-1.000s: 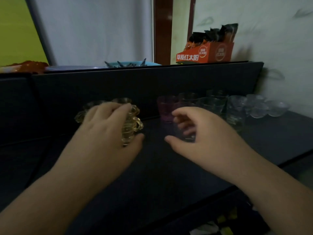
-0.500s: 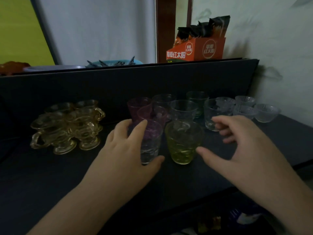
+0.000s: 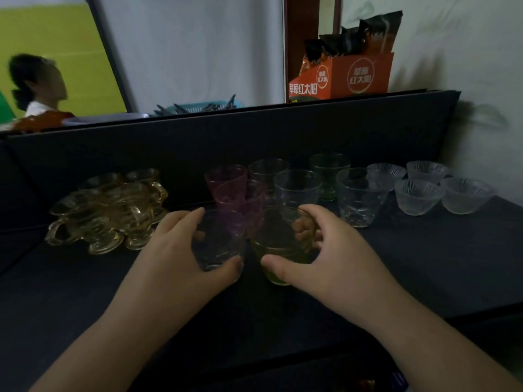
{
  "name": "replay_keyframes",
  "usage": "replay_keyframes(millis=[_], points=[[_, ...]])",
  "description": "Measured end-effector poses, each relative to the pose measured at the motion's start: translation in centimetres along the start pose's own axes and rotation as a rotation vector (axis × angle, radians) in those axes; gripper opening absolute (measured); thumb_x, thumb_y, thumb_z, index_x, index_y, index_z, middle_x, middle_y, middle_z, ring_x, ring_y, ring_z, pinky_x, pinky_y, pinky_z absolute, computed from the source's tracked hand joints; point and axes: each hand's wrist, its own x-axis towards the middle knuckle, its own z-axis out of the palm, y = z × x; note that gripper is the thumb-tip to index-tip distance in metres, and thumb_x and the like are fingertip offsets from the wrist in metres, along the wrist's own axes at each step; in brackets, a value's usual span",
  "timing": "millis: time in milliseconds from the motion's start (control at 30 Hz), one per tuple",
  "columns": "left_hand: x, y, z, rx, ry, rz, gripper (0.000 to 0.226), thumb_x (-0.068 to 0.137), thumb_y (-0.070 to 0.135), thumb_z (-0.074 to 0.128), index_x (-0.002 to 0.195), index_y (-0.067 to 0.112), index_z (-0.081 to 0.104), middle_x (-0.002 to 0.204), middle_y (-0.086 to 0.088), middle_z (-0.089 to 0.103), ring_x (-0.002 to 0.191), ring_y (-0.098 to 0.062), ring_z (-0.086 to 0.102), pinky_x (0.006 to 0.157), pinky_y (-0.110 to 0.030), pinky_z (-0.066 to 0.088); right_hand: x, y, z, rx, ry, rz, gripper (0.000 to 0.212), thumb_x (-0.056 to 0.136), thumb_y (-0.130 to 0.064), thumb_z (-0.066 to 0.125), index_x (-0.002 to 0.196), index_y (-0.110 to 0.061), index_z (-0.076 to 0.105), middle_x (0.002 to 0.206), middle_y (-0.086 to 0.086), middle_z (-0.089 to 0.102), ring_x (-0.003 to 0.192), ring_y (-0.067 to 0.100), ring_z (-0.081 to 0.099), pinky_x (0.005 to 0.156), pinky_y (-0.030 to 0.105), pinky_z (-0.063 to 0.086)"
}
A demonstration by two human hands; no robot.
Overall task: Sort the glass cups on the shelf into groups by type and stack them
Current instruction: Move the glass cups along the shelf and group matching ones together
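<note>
- Head view: the left hand [image 3: 181, 250] wraps a clear tumbler [image 3: 219, 244], its fingers [image 3: 184, 219] curled round the far side and the thumb pressed on the near wall, so the glass sits inside the grip.
- The right hand [image 3: 325, 258] grips a green tumbler [image 3: 278, 247] the same way: fingers round its right and far side, thumb low on the near wall.
- The two glasses stand upright on the shelf [image 3: 424, 264], just beside each other, mouths up, between the two thumbs.
- Stacking would likely mean lifting one over the other's mouth; each hand is equally near.
- Both are faceted, tapered tumblers of like shape, differing in tint.
- Beyond the fingers stand pink tumblers [image 3: 229, 190]; left, amber handled cups [image 3: 107, 210]; right, small clear bowls [image 3: 418, 190].
</note>
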Motion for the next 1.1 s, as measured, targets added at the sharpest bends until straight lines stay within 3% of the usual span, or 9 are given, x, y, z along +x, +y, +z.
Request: replay_keyframes(millis=[67,133,333,433,533,633,800,933,1100], points=[[-0.3,0.4,-0.6,0.005,0.021,0.011,0.108,0.053,0.071,0.065,0.147,0.025,0.037,0.124,0.023,0.036,0.102,0.009,0.048,0.083,-0.016,0.037,-0.1,0.3,-0.5,0.040,0.012,-0.023,0.052,0.058,-0.062,0.082,0.092,-0.058,0.043,0.101,-0.036,0.056,0.096,-0.017,0.053,0.072,0.008,0.045],[-0.6,1.3,-1.2,-0.007,0.071,0.063,0.108,0.050,0.076,0.062,0.144,0.023,0.043,0.121,0.023,0.042,0.101,0.015,0.046,0.078,-0.013,0.037,-0.4,0.7,-1.6,0.069,0.035,-0.031,0.052,0.057,-0.059,0.083,0.091,-0.054,0.045,0.105,-0.045,0.051,0.096,-0.020,0.053,0.069,0.005,0.045],[2.5,6.6,-2.8,-0.071,0.200,0.204,0.092,0.061,0.072,0.069,0.136,0.022,0.052,0.113,0.015,0.053,0.097,0.011,0.051,0.075,0.001,0.033,-0.8,1.8,-7.2,0.160,0.142,-0.031,0.073,0.050,-0.061,0.079,0.115,-0.050,0.047,0.104,-0.023,0.063,0.095,-0.016,0.058,0.077,0.016,0.049],[6.1,9.3,-2.1,-0.112,0.240,0.203,0.079,0.064,0.062,0.068,0.132,0.025,0.055,0.112,0.014,0.054,0.098,0.000,0.052,0.075,-0.006,0.034,0.5,3.0,-9.9,0.182,0.235,-0.066,0.086,0.052,-0.068,0.080,0.128,-0.043,0.049,0.112,-0.017,0.065,0.099,-0.004,0.064,0.085,0.026,0.054],[9.8,11.0,-0.3,-0.145,0.205,0.183,0.066,0.069,0.056,0.072,0.124,0.023,0.060,0.112,0.008,0.056,0.101,-0.011,0.056,0.078,-0.017,0.039,2.3,4.1,-12.0,0.239,0.294,-0.077,0.103,0.052,-0.066,0.085,0.141,-0.033,0.048,0.115,-0.013,0.066,0.100,0.001,0.067,0.088,0.033,0.057],[12.2,11.6,1.6,-0.126,0.134,0.145,0.087,0.068,0.057,0.074,0.139,0.014,0.048,0.124,0.001,0.053,0.107,-0.015,0.056,0.090,-0.029,0.045,4.1,4.8,-13.7,0.279,0.339,-0.089,0.096,0.055,-0.058,0.085,0.139,-0.026,0.051,0.110,-0.010,0.068,0.096,0.002,0.068,0.087,0.034,0.058],[13.7,11.8,3.6,-0.023,0.007,0.113,0.062,0.072,0.048,0.075,0.120,0.015,0.056,0.111,0.002,0.045,0.092,-0.015,0.053,0.076,-0.027,0.041,6.3,5.8,-14.9,0.294,0.367,-0.092,0.088,0.057,-0.054,0.086,0.134,-0.024,0.054,0.109,-0.006,0.071,0.096,0.008,0.070,0.085,0.039,0.059],[13.6,11.1,4.7,0.048,-0.123,0.099,0.078,0.075,0.051,0.074,0.137,0.014,0.045,0.128,-0.002,0.040,0.100,-0.012,0.045,0.083,-0.026,0.038,8.7,5.5,-14.9,0.261,0.328,-0.067,0.080,0.055,-0.054,0.085,0.125,-0.025,0.057,0.107,-0.005,0.070,0.095,0.008,0.069,0.086,0.038,0.058],[13.3,10.8,5.2,0.095,-0.199,0.059,0.074,0.078,0.056,0.069,0.133,0.013,0.045,0.129,-0.002,0.038,0.102,-0.013,0.042,0.085,-0.028,0.038,13.1,4.5,-14.6,0.250,0.253,-0.036,0.057,0.074,-0.036,0.085,0.116,-0.029,0.047,0.099,-0.014,0.057,0.088,0.004,0.058,0.071,0.021,0.046]])
